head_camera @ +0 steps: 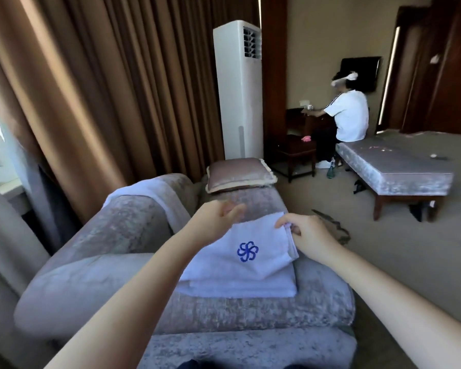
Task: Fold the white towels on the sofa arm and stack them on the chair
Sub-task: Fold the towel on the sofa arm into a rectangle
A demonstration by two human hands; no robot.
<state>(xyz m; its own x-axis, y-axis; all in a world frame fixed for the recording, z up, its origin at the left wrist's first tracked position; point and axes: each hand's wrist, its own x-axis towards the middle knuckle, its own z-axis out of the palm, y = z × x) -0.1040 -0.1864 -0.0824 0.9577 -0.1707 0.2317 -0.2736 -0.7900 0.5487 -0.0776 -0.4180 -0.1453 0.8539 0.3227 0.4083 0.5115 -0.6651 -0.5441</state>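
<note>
A folded white towel with a blue flower logo point(245, 257) lies on top of another folded white towel point(237, 287) on the grey velvet sofa arm point(322, 296). My right hand point(302, 235) pinches the top towel's far right corner. Just above the towel's far left edge, my left hand point(216, 222) hovers with fingers loosely curled, holding nothing that I can see. One more white towel point(155, 194) is draped over the sofa's back at the left.
A cushion point(240, 174) sits at the sofa's far end. Behind it stand a tall white air conditioner point(238, 89) and brown curtains point(96, 89). A person in a white shirt point(350, 115) sits on a grey bench point(399, 169) at the right. Carpet lies between.
</note>
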